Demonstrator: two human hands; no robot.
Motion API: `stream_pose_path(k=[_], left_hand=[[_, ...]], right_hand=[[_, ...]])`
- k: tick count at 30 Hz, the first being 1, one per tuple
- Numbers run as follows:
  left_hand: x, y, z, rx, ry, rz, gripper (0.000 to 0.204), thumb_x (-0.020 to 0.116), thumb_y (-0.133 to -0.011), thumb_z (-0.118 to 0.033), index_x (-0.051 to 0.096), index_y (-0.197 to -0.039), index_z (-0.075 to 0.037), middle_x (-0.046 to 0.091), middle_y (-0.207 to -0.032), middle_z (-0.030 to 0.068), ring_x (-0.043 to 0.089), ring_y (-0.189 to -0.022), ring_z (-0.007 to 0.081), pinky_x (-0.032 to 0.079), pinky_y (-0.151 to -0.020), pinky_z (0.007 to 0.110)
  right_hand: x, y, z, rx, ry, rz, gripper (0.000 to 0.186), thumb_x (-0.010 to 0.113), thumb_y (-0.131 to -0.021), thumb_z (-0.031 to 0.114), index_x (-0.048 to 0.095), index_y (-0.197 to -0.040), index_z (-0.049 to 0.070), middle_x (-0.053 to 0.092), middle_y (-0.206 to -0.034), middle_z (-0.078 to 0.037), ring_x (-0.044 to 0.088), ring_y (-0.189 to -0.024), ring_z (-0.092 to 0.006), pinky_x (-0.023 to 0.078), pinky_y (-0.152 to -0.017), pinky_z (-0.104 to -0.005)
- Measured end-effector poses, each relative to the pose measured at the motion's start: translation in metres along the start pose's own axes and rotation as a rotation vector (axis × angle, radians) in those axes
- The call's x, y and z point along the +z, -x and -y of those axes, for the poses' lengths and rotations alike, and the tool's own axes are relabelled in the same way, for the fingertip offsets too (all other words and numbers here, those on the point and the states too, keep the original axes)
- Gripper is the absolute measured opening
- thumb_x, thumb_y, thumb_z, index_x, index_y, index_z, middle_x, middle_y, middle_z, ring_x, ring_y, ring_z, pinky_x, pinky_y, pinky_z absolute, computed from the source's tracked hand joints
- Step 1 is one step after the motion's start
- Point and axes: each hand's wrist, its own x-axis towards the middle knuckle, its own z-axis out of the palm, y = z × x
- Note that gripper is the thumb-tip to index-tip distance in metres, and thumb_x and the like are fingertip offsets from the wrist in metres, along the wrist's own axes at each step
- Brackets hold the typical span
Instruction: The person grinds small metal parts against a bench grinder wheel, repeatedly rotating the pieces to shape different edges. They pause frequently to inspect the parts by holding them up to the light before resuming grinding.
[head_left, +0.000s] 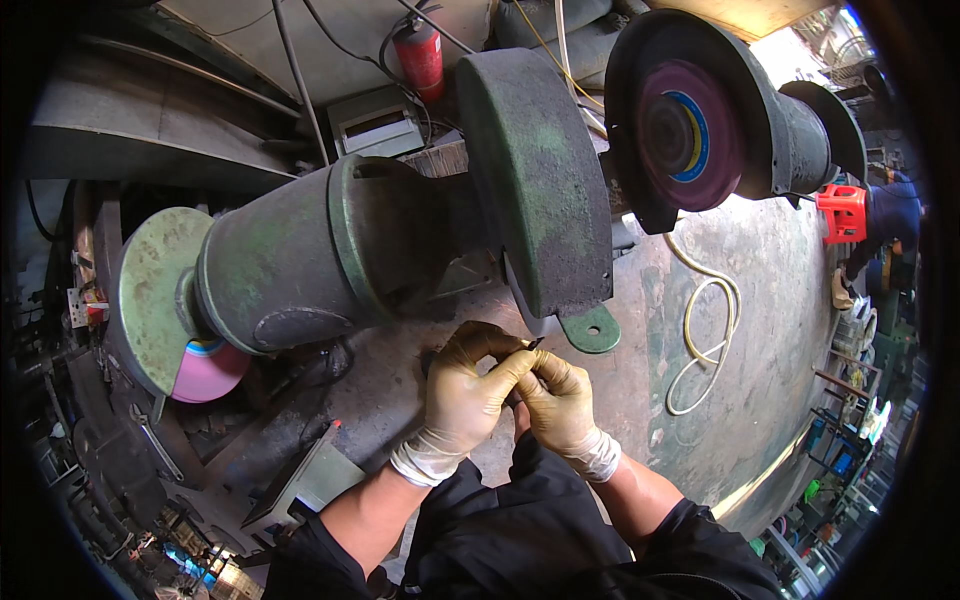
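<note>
Both of my hands wear thin, yellowish gloves and meet in front of the green wheel guard [540, 180] of a large bench grinder [290, 250]. A small dark piece [535, 343] pokes out between the fingertips; its kind is too small to make out. My left hand [465, 390] pinches with thumb and forefinger at this piece. My right hand [560, 400] is closed against the left, its fingertips on the same spot. Just above them is the guard's lower edge, with a flat green lug [590, 334] that has a hole in it.
A pink grinding wheel [210, 372] shows under the left guard. Another grinder with a purplish wheel [690, 135] stands at the upper right. A pale hose [735, 300] lies coiled on the floor. A red fire extinguisher [420, 60], a wrench [155, 440] and a red stool [842, 213] are around.
</note>
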Motion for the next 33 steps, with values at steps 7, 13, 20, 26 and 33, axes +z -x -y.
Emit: stream_pose_path(k=[7, 13, 20, 26, 33], left_hand=[[0.001, 0.001, 0.005, -0.127, 0.127, 0.003, 0.010, 0.076, -0.085, -0.002, 0.072, -0.094, -0.002, 0.069, -0.094, 0.0047, 0.065, -0.085, 0.0125, 0.051, -0.078, 0.026], [0.003, 0.005, -0.009, 0.193, -0.212, -0.038, 0.016, 0.080, -0.078, 0.001, 0.072, -0.092, -0.002, 0.066, -0.095, 0.0052, 0.063, -0.087, 0.0162, 0.050, -0.079, 0.028], [0.003, 0.003, -0.015, 0.195, -0.244, -0.079, 0.012, 0.080, -0.077, 0.001, 0.073, -0.088, -0.001, 0.068, -0.095, 0.0070, 0.066, -0.088, 0.0190, 0.051, -0.080, 0.030], [0.000, 0.000, -0.019, 0.225, -0.293, -0.085, 0.011, 0.081, -0.078, -0.002, 0.074, -0.086, -0.002, 0.069, -0.091, 0.0063, 0.066, -0.083, 0.0183, 0.052, -0.076, 0.030], [0.000, -0.003, -0.019, 0.197, -0.254, -0.063, 0.011, 0.081, -0.077, -0.005, 0.074, -0.085, -0.003, 0.069, -0.087, 0.0058, 0.063, -0.080, 0.0174, 0.050, -0.071, 0.029]], right_hand=[[-0.004, 0.003, -0.004, 0.022, -0.022, 0.019, 0.012, 0.065, -0.097, 0.005, 0.068, -0.105, -0.004, 0.068, -0.088, -0.002, 0.059, -0.080, -0.0074, 0.051, -0.072, -0.0240], [-0.011, 0.001, -0.015, -0.077, 0.091, 0.083, 0.012, 0.063, -0.098, 0.003, 0.066, -0.107, -0.003, 0.068, -0.089, -0.001, 0.057, -0.081, -0.0067, 0.049, -0.072, -0.0235], [0.003, -0.003, -0.012, -0.062, -0.119, 0.025, 0.015, 0.065, -0.098, 0.005, 0.066, -0.111, -0.001, 0.066, -0.088, 0.001, 0.053, -0.079, -0.0045, 0.047, -0.068, -0.0221], [0.003, -0.004, -0.018, -0.103, -0.047, 0.016, 0.016, 0.065, -0.098, 0.004, 0.067, -0.112, -0.002, 0.065, -0.086, 0.004, 0.051, -0.076, -0.0038, 0.046, -0.065, -0.0220], [0.004, -0.002, -0.019, -0.046, -0.103, 0.005, 0.019, 0.065, -0.097, 0.003, 0.067, -0.116, -0.002, 0.070, -0.096, 0.000, 0.057, -0.085, -0.0056, 0.050, -0.074, -0.0231]])
